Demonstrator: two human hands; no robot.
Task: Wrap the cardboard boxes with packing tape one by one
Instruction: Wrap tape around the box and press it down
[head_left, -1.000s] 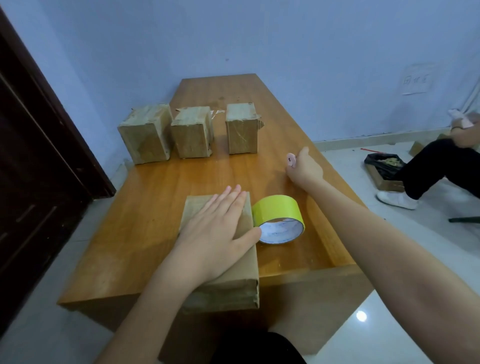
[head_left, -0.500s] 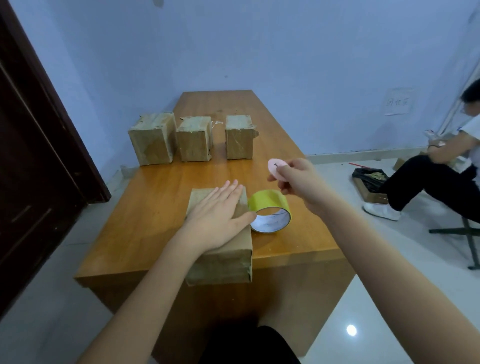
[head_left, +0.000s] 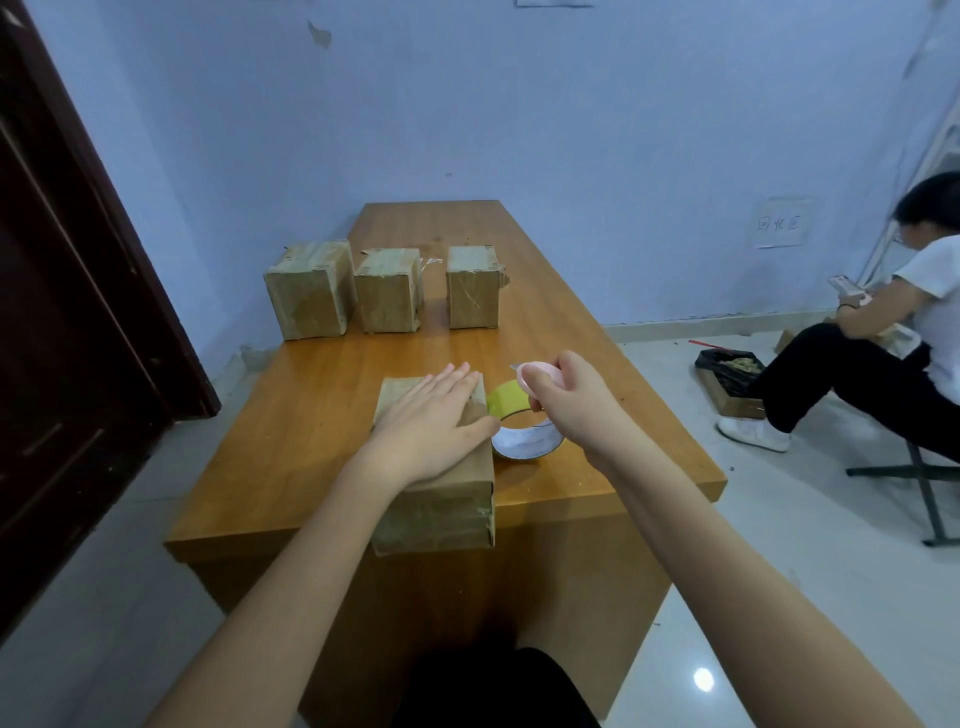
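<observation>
A brown cardboard box (head_left: 441, 504) sits at the near edge of the wooden table (head_left: 322, 395). My left hand (head_left: 431, 415) lies flat on its top with straight fingers. A roll of yellow-green packing tape (head_left: 524, 431) stands just right of the box, touching it. My right hand (head_left: 571, 400) hovers over the roll and grips a small pink cutter (head_left: 537, 375) with a short blade tip showing at its left. Three other taped boxes stand in a row farther back: one on the left (head_left: 309, 291), one in the middle (head_left: 388, 290), one on the right (head_left: 472, 287).
A dark wooden door (head_left: 67, 291) stands on the left. A person (head_left: 883, 332) sits on a stool at the right, beside a low box lined with a black bag (head_left: 730, 374) on the floor. A blue wall lies behind the table.
My right hand picked up the pink cutter from the table's right side and brought it back over the tape roll. My left hand stayed flat on the box. The camera tilted up.
</observation>
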